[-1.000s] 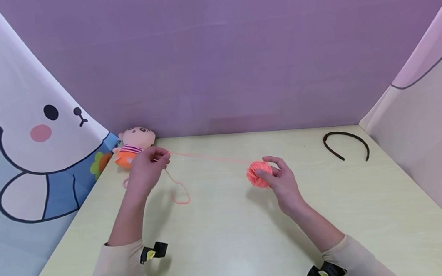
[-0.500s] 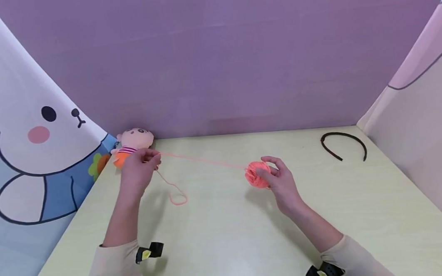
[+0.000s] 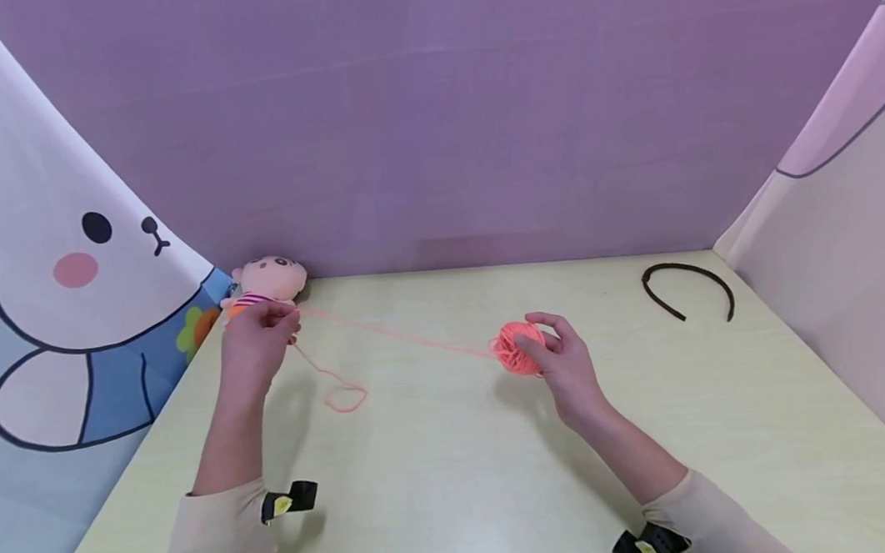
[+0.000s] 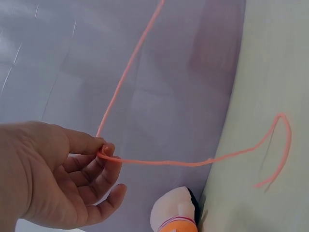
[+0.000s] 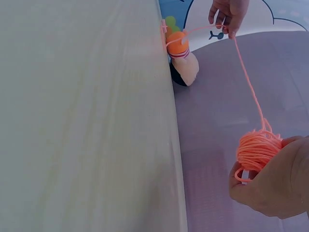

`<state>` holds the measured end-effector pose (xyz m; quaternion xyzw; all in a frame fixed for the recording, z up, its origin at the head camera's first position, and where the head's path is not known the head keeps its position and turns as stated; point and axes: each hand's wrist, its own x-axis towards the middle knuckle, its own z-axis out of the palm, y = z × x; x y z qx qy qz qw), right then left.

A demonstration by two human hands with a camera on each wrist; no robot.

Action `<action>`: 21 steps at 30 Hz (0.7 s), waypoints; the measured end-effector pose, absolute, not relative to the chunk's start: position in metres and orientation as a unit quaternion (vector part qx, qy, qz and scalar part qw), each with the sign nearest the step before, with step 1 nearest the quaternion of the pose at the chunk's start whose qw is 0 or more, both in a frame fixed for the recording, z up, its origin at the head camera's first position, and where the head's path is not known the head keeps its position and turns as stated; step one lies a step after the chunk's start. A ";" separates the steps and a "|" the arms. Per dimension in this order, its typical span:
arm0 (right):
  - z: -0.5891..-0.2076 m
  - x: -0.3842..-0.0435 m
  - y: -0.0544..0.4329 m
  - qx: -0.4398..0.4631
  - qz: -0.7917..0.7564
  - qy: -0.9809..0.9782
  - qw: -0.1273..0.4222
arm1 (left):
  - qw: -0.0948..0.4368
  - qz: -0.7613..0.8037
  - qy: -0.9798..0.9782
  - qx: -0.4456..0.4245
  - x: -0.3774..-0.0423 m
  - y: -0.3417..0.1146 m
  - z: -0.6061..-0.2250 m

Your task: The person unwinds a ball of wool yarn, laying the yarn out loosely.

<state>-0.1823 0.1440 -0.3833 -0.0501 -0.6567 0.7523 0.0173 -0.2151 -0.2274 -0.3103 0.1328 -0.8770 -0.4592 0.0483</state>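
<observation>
Left hand (image 3: 254, 341) pinches coral yarn strand (image 3: 416, 339) between thumb and index finger, other fingers loosely bent, loose tail trailing from the pinch. Right hand (image 3: 570, 374) has thumb and fingers curled round yarn ball (image 3: 515, 352), held up over tabletop (image 3: 438, 477), strand running across between both hands. Plush doll (image 3: 271, 279) just beyond left hand, black hoop (image 3: 693, 268) far right.

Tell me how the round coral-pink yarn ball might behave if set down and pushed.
The ball would probably roll, being rounded. It likely squashes, since it's only wound strands with loose loops. It may unwind too: its thin strand already runs out to the left hand.
</observation>
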 end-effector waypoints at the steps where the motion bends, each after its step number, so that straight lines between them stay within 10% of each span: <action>1: -0.383 -0.182 0.144 -0.049 0.752 -0.657 0.017 | 0.049 -0.457 -0.878 0.135 -0.215 -0.228 -0.310; 21: -0.379 -0.179 0.140 -0.046 0.752 -0.657 0.023 | 0.054 -0.403 -0.910 -0.083 -0.210 -0.154 -0.328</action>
